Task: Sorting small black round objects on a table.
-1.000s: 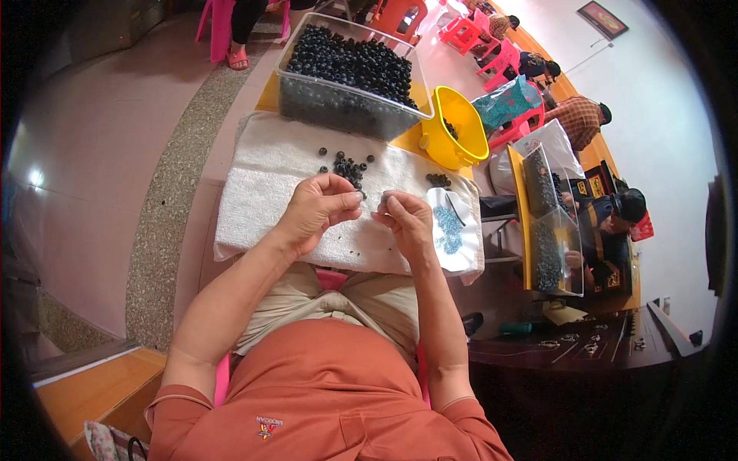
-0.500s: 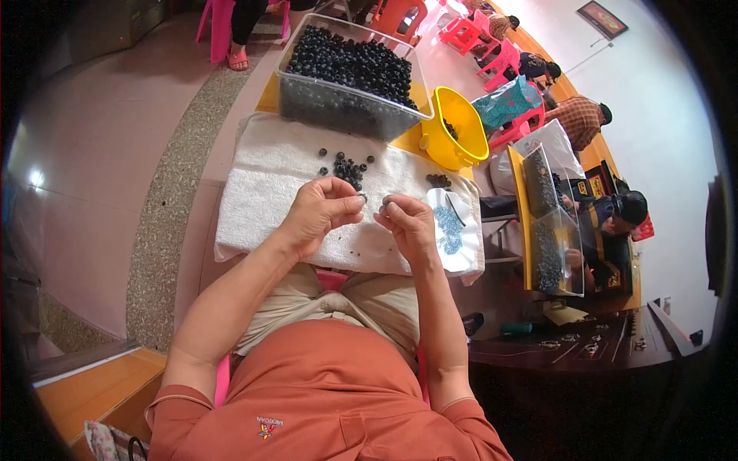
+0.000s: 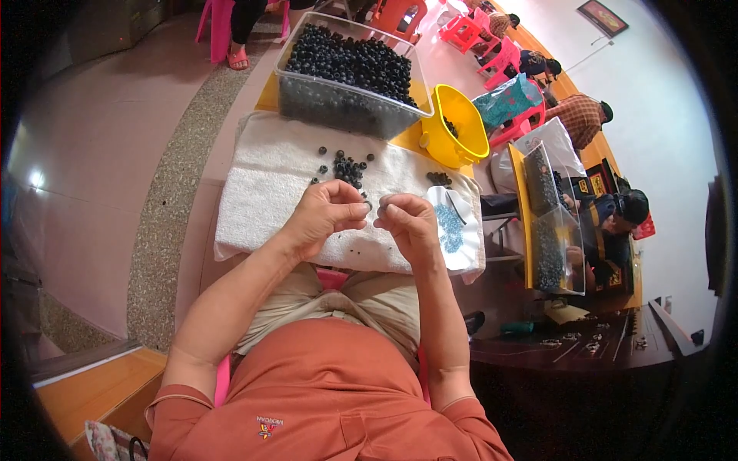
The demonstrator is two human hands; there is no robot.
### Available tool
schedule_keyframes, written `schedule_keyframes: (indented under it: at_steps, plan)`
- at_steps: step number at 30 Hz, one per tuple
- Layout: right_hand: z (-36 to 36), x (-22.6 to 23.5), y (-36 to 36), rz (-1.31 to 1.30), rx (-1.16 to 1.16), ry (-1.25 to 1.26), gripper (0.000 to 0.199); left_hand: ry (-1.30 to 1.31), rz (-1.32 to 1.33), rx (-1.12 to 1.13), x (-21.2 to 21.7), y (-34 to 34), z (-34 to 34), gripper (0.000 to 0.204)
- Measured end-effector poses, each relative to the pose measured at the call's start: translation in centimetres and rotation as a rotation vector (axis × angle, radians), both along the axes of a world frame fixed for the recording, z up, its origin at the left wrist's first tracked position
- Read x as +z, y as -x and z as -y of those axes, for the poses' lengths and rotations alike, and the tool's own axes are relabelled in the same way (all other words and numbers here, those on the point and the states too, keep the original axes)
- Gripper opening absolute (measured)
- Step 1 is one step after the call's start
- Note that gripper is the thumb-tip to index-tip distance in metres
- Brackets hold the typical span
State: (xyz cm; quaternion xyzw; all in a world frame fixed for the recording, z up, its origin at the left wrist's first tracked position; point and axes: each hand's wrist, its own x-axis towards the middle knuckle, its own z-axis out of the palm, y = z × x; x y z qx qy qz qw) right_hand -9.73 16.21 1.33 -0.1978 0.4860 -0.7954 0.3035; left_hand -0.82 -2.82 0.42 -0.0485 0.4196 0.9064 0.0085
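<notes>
My left hand is closed in a pinch above the white towel, with a small dark round bead showing at its fingertips. Close beside it on the right, my right hand pinches another dark bead, mostly covered by finger and thumb. A narrow gap separates the fingertips. Just beyond them lies a cluster of loose black beads. Right of my right hand, a white scalloped dish holds tiny blue pieces and a thin dark tool.
A clear plastic bin full of black beads stands at the far edge, beside a yellow tub. A smaller heap of dark beads lies near the dish. On the right, a person sits by clear bins.
My left hand has shifted slightly right and down, its bead closer to the right hand. My right hand stays nearly in place.
</notes>
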Motion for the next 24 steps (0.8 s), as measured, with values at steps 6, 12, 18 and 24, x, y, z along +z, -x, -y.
schedule_keyframes:
  at_steps: [6,12,18,24]
  plan:
    - [0.3,0.5,-0.4,-0.134,0.029,-0.096,0.014,0.108,-0.054,-0.063,0.0,-0.1,-0.1,0.017]
    - [0.0,1.4,-0.6,-0.25,0.02,-0.215,0.012,0.162,-0.083,-0.086,-0.1,0.0,-0.2,0.016]
    - [-0.2,2.5,-0.6,-0.334,0.107,-0.332,0.012,0.18,-0.103,-0.084,-0.2,-0.1,-0.3,0.017]
    - [0.5,0.8,-1.5,-0.816,-0.152,-0.347,0.015,0.132,-0.062,-0.071,-0.1,-0.2,-0.4,0.015]
